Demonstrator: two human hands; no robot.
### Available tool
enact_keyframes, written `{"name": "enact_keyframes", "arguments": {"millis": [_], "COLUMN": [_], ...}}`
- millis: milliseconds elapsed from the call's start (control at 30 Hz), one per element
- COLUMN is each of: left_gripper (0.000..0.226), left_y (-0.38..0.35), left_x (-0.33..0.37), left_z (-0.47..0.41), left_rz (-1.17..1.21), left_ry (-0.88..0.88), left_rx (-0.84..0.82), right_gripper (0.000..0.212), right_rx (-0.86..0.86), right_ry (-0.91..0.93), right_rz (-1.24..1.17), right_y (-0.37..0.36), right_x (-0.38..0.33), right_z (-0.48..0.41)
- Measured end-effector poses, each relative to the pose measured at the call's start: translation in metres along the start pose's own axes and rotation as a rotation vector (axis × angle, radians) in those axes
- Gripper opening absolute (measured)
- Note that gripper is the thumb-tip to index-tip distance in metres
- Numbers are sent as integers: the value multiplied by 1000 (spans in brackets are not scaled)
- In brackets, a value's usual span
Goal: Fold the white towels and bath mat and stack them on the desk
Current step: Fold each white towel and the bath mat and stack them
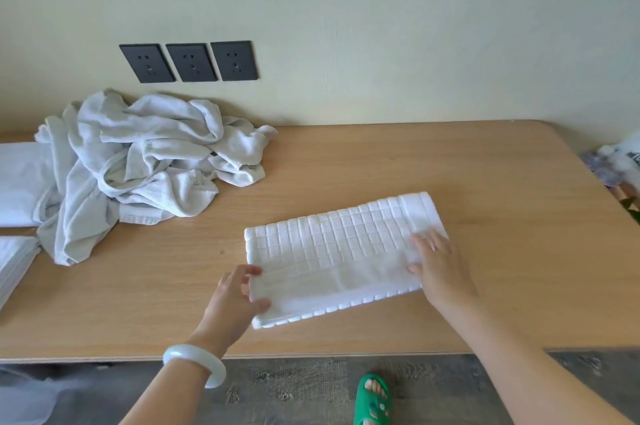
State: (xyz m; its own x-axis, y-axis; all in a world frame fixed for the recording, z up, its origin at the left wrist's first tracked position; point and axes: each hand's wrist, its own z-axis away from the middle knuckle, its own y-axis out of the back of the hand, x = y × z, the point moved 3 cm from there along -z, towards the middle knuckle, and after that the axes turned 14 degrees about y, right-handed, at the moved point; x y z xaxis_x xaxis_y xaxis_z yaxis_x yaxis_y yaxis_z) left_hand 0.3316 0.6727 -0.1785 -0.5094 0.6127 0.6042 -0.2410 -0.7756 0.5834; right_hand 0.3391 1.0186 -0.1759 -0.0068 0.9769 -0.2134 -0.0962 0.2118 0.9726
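Note:
A white bath mat (332, 251) with a raised square pattern lies folded into a long strip on the wooden desk (485, 216). My left hand (235, 300) pinches the strip's near-left end between thumb and fingers. My right hand (440, 268) lies flat on its right end, fingers spread. A crumpled pile of white towels (145, 161) sits at the back left of the desk. Folded white towels (17, 182) lie at the far left, with another folded stack (14, 262) in front of them.
Three black wall sockets (190, 62) sit above the pile. The desk's front edge runs just under my wrists. Below it is grey floor and my foot in a green slipper (372, 400). Bags and clutter (620, 161) lie beyond the desk's right edge.

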Motion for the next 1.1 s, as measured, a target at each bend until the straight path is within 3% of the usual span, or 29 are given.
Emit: {"name": "enact_keyframes", "arguments": {"millis": [100,167,233,333,467,567,700,767,833,900,967,1033,1100], "left_gripper": [52,56,60,64,49,43,41,48,53,54,55,59,57], "left_y": [-26,-54,-85,-110,-93,-78,-74,-74,-75,-76,-76,-71,-64], "left_x": [13,27,40,58,67,62,60,62,65,70,69,64,61], "left_z": [16,35,53,68,48,35,21,17,18,22,22,16,10], "left_rz": [-139,-202,-185,-158,-192,-264,-209,-127,-213,-375,-389,-262,-132], "left_ry": [28,13,-59,-148,-153,-165,-170,-146,-198,-349,-375,-229,-104], "left_rx": [21,-24,-188,-394,-163,-77,-75,-57,47,174,198,147,64], "right_gripper": [60,62,62,64,66,66,63,58,64,69,63,62,54], "right_rx": [82,178,201,72,47,81,109,152,302,506,622,558,449], "right_ry": [-23,-88,-153,-153,-92,-18,72,68,-34,-264,-464,-595,-579], "right_rz": [94,30,-117,-214,-188,-140,-208,-366,-661,-958,-1044,-1054,-1054], "right_y": [23,35,34,3,-27,-35,-42,-48,-50,-47,-46,-51,-52], "right_x": [-3,-21,-43,-59,-44,-38,-31,-33,-40,-42,-40,-40,-40], "right_z": [-46,-52,-39,-10,7,11,7,4,5,9,10,8,5]}}
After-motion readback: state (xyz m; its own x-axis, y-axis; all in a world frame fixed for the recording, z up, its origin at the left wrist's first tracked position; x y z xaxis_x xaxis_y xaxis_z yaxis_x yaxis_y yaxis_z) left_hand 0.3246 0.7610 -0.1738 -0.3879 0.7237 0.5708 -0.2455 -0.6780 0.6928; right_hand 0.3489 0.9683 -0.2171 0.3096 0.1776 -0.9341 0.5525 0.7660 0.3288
